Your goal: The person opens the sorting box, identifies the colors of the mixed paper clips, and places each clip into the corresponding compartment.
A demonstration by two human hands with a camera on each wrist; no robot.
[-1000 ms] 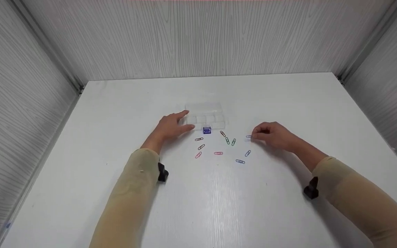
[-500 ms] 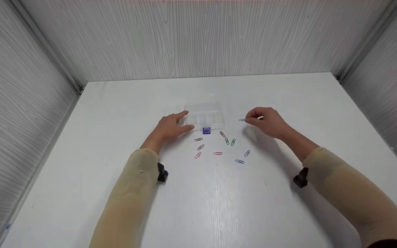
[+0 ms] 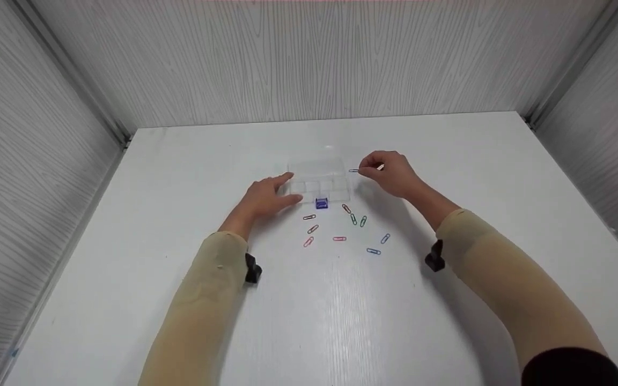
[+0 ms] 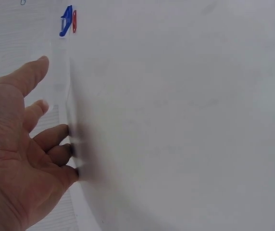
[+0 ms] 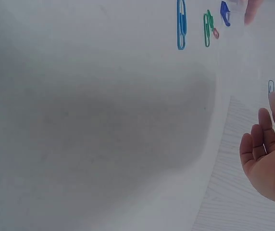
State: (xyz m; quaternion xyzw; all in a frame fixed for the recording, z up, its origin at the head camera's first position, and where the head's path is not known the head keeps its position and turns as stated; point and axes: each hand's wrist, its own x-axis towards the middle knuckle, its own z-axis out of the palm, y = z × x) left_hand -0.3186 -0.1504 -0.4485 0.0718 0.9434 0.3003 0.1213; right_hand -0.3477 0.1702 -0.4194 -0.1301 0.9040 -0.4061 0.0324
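A clear plastic box (image 3: 317,168) with small compartments and its lid laid back stands on the white table, a blue latch (image 3: 322,203) at its front. My left hand (image 3: 267,198) rests at the box's left side, thumb and index finger spread along its edge. Between thumb and index finger of my right hand (image 3: 389,172) a blue paper clip (image 3: 353,170) is pinched, held up just right of the box. The right wrist view shows that paper clip (image 5: 270,86) poking out past the fingertips.
In front of the box several paper clips lie scattered: dark red ones (image 3: 309,217), green ones (image 3: 363,221), pink ones (image 3: 339,239) and blue ones (image 3: 373,251). Grey wood-grain panels (image 3: 309,64) wall the table at the back and both sides.
My right hand has carried the blue paper clip up from the table, leftward and away from me, to beside the box. The left hand and the box have stayed put.
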